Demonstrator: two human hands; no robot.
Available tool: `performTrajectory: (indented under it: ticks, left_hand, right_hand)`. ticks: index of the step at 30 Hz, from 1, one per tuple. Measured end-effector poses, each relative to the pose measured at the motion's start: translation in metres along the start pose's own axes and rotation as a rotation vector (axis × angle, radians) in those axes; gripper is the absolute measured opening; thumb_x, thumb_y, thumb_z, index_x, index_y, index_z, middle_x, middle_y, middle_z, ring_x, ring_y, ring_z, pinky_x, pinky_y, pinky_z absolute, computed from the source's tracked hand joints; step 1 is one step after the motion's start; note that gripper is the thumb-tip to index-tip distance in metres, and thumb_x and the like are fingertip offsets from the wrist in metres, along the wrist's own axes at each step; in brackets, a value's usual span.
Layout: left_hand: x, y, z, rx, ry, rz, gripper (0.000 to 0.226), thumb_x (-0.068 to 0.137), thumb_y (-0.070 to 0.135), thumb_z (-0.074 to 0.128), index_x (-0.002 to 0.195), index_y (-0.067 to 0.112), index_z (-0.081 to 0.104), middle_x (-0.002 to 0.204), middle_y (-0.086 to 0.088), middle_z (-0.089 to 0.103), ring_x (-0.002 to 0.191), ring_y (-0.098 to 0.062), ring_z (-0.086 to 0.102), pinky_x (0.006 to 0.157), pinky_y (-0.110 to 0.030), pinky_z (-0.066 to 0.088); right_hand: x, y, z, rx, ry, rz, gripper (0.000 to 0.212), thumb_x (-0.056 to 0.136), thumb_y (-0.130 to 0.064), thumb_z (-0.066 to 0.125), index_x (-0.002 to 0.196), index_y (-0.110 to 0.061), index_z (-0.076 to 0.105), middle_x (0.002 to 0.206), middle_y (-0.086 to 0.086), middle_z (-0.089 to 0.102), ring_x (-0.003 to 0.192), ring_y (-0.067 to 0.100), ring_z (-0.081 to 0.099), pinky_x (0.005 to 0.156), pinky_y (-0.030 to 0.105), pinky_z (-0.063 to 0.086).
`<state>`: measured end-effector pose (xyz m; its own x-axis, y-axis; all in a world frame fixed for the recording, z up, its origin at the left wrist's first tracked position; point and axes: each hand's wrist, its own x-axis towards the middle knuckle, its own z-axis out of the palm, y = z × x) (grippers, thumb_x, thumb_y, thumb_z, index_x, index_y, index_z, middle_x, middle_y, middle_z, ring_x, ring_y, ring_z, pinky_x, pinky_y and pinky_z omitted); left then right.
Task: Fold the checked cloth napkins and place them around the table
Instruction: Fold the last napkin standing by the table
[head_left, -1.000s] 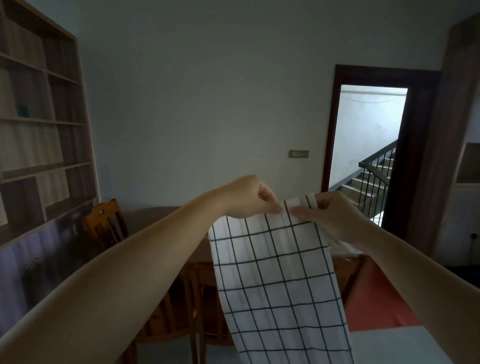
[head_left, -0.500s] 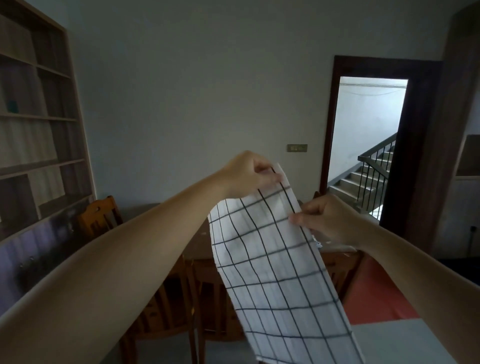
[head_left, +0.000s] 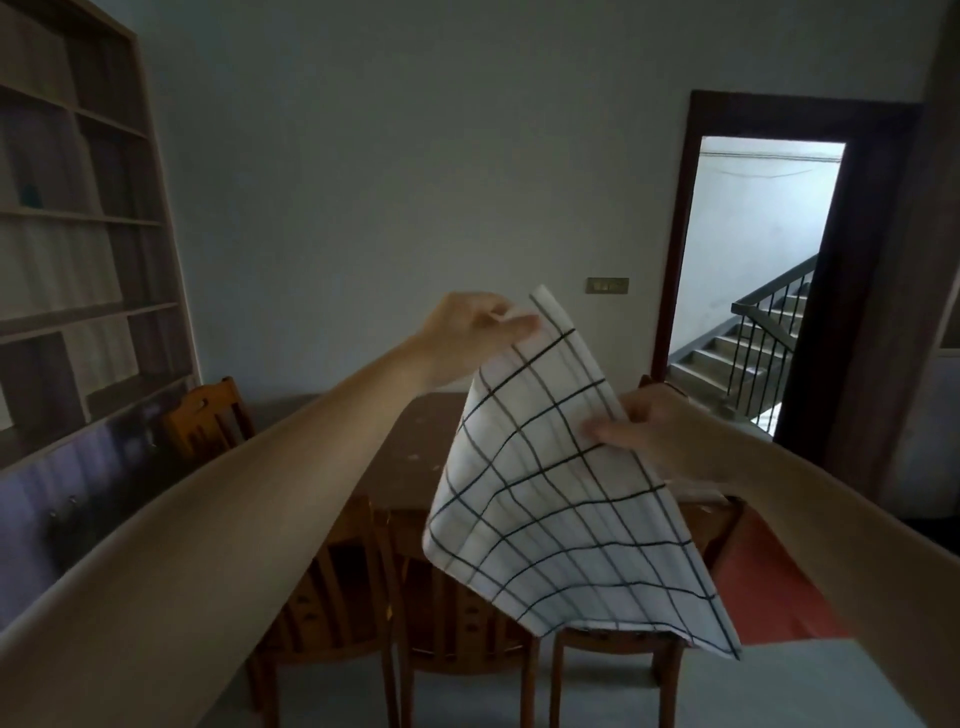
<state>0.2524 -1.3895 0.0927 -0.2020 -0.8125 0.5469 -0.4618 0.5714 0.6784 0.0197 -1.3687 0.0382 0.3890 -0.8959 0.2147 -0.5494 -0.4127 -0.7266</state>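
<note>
A white cloth napkin with a black check pattern hangs in the air in front of me, above the dark wooden table. My left hand pinches its top corner, raised high. Lower and to the right, my right hand pinches the napkin's right edge, thumb on the front face. The cloth slants down from the left hand and its lower end swings out toward me. More pale cloth lies on the table behind my right hand, mostly hidden.
Wooden chairs are pushed in along the table's near side, and another chair stands at the left. A tall bookshelf fills the left wall. An open doorway at the right shows a staircase.
My left hand lifted the napkin's corner up and away while my right hand slid down its right edge. The cloth went from hanging straight to slanted, its lower end swinging up.
</note>
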Motion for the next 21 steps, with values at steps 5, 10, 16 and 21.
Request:
performTrajectory:
  ticks: [5, 10, 16, 21]
  left_hand:
    - [-0.034, -0.056, 0.017, -0.683, 0.075, -0.53, 0.062, 0.094, 0.064, 0.038, 0.114, 0.013, 0.068, 0.113, -0.013, 0.07, 0.103, -0.023, 0.062, 0.089, -0.038, 0.044]
    - [-0.069, -0.07, 0.055, -0.801, -0.191, -0.592, 0.058, 0.099, 0.058, 0.026, 0.125, 0.023, 0.064, 0.111, 0.007, 0.066, 0.106, -0.008, 0.057, 0.101, -0.026, 0.042]
    - [-0.076, -0.086, 0.058, -0.924, -0.308, -0.616, 0.077, 0.082, 0.074, 0.035, 0.128, 0.017, 0.058, 0.123, -0.007, 0.067, 0.117, -0.022, 0.06, 0.106, -0.043, 0.044]
    - [-0.072, -0.078, 0.07, -0.409, -0.215, -0.537, 0.025, 0.086, 0.021, 0.074, 0.109, 0.013, 0.071, 0.112, -0.007, 0.073, 0.105, -0.023, 0.068, 0.097, -0.045, 0.054]
  right_hand:
    - [0.006, 0.003, -0.027, 0.511, 0.032, 0.045, 0.028, 0.079, -0.026, 0.066, 0.095, -0.004, 0.073, 0.101, 0.016, 0.074, 0.092, 0.028, 0.072, 0.073, 0.032, 0.061]
    - [0.018, 0.017, -0.027, 0.554, 0.199, 0.318, 0.03, 0.085, -0.022, 0.066, 0.107, -0.003, 0.069, 0.094, 0.018, 0.073, 0.081, 0.03, 0.07, 0.072, 0.039, 0.059]
    - [0.021, 0.031, -0.019, 0.589, 0.332, 0.451, 0.02, 0.085, -0.024, 0.067, 0.099, -0.01, 0.07, 0.097, 0.016, 0.073, 0.084, 0.03, 0.069, 0.069, 0.037, 0.056]
    - [0.02, 0.035, -0.02, 0.555, 0.357, 0.456, 0.018, 0.087, -0.025, 0.067, 0.096, -0.009, 0.07, 0.084, 0.014, 0.072, 0.073, 0.029, 0.067, 0.064, 0.034, 0.054]
